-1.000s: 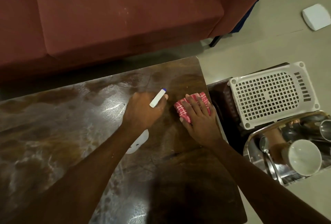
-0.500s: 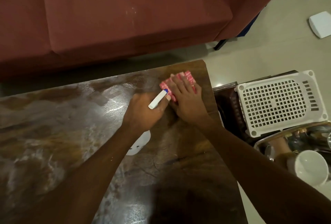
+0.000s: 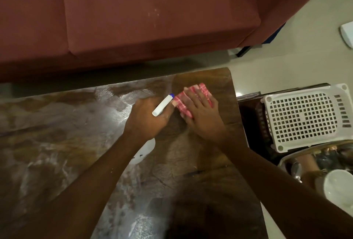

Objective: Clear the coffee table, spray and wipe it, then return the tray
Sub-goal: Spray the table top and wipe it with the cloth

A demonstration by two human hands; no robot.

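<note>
Both hands work the wipe step: right hand (image 3: pixel 202 118), fingers flat and spread, presses the pink checked folded cloth (image 3: pixel 193 101) at the far right corner of the dark glossy wooden coffee table (image 3: pixel 95 152), left hand (image 3: pixel 150 118) wraps the white spray bottle (image 3: pixel 162 105); next, likely strokes leftward over streaked areas, steel tray (image 3: pixel 284 162) waiting beside the table.

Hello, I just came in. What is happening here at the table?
A person is cleaning the coffee table. The right hand presses a folded pink cloth flat on the wood near the far right corner, wiping. The left hand holds a white spray bottle just beside the cloth. The tabletop shows wet, streaky patches on its left part. The metal tray with a white cup sits off to the right, not yet returned.
</note>
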